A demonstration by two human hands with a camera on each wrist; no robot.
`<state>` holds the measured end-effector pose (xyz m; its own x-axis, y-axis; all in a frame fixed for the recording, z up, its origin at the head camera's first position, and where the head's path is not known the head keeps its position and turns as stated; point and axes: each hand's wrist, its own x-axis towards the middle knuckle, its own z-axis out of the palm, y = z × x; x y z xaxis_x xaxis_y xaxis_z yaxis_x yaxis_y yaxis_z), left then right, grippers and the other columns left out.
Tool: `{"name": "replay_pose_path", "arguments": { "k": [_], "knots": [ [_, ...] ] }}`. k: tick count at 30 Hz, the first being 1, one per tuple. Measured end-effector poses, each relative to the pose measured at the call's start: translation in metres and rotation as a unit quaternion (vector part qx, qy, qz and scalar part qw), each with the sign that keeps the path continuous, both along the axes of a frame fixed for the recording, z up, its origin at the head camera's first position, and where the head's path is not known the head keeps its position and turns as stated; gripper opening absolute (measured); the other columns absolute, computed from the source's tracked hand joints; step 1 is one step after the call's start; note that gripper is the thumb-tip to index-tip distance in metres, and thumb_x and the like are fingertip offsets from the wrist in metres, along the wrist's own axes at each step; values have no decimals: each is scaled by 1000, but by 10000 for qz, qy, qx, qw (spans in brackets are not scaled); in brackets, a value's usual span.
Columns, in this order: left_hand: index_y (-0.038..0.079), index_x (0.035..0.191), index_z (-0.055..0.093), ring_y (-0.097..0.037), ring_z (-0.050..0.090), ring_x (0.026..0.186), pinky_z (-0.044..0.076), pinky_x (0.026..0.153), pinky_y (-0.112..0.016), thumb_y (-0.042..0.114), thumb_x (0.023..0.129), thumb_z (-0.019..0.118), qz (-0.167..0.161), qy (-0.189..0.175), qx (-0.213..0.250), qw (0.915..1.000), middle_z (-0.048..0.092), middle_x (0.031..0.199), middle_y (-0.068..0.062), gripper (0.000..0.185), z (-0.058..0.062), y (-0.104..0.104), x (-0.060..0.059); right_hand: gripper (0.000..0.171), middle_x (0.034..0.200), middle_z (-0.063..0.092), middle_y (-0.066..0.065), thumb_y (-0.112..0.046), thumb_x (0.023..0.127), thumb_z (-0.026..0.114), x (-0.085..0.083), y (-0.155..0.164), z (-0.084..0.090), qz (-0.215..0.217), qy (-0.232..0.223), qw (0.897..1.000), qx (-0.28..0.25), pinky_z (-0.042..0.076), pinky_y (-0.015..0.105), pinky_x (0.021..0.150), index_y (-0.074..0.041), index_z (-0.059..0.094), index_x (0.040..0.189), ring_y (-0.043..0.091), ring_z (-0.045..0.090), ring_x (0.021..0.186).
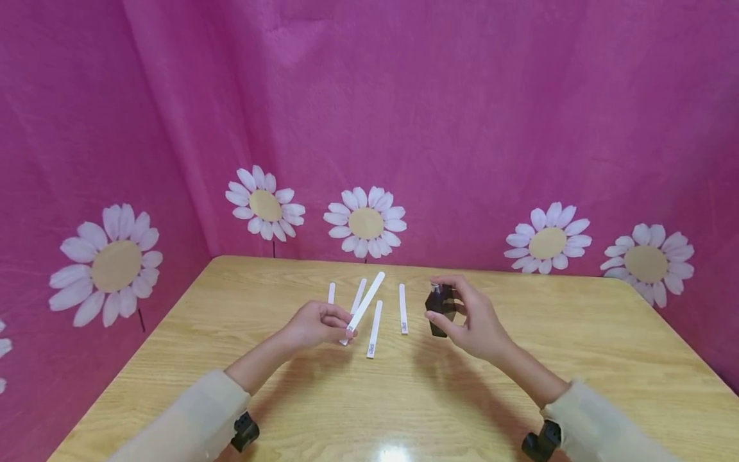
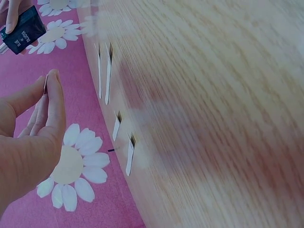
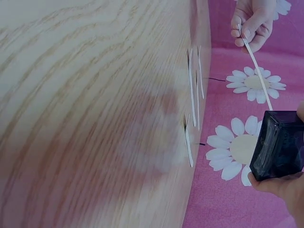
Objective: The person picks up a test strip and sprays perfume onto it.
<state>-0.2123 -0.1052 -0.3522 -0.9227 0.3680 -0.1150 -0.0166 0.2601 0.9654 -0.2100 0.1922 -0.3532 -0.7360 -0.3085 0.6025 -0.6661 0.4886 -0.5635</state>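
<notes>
My left hand (image 1: 316,324) pinches one white paper strip (image 1: 365,300) by its lower end, above the desk (image 1: 577,359); it looks light, bendy, easily creased. My right hand (image 1: 470,317) grips a small dark bottle (image 1: 440,307) by its flat sides; likely rigid, slick, breakable

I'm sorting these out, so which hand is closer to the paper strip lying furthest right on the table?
Right. The right hand, holding a dark bottle, sits just right of that strip. The left hand, pinching another strip, is further off to its left, beyond the other strips.
</notes>
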Motion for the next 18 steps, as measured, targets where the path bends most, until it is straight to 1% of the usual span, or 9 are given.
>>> {"name": "replay_pose_path", "arguments": {
  "k": [5,10,14,18],
  "knots": [
    [-16,108,59,-22,74,81,63,78,-30,-5,85,65,-40,40,17,10000,72,93,-26,26,-1,0,1,55,105,64,11,-3,79,76,2,-3,1,12,-46,10000,-38,63,31,75,-8,52,128,15,65,91],
    [-16,108,58,-16,73,78,63,78,-30,-5,85,65,-32,58,20,10000,73,92,-25,27,0,0,0,58,107,63,12,-3,79,76,2,-5,5,70,-126,9998,-110,62,31,78,-9,50,131,19,66,95],
    [-16,107,59,-15,73,76,63,77,-30,-5,85,66,-32,48,39,10000,73,91,-25,26,-2,-1,-1,56,107,64,13,-3,79,75,1,-5,5,51,-230,9996,-158,63,32,78,-9,50,130,23,66,97],
    [-15,106,60,-14,73,76,63,76,-29,-4,84,67,-23,58,10,10000,73,91,-24,25,-5,-2,-2,53,107,65,13,-3,79,76,-1,-4,4,23,-311,9992,-250,63,32,78,-8,52,126,19,66,96]
  ]
}}
